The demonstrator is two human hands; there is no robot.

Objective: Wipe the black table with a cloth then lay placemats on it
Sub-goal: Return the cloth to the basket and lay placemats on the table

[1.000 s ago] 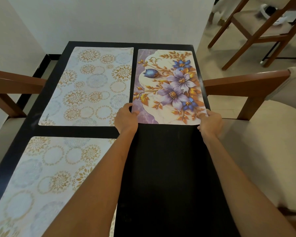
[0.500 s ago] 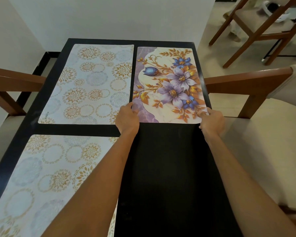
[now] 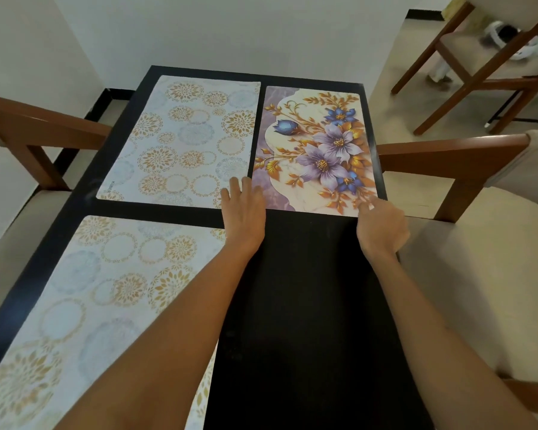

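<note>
Wooden chairs (image 3: 441,162) flank black table (image 3: 305,305); blurred object beyond.

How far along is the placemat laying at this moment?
Done: two circle-patterned placemats, far left and near left, lie flat on the black table. In hand: the floral placemat lies far right, the left hand flat at its near corner, the right hand fingering its near edge. Left: the near-right quarter is bare. No cloth visible.

Home dining area, black dining surface (image 3: 308,305) laid with patterned placemats (image 3: 180,141), cushioned wooden chairs (image 3: 479,231) around, tiled floor (image 3: 395,97), plain white walls (image 3: 199,29)
</note>
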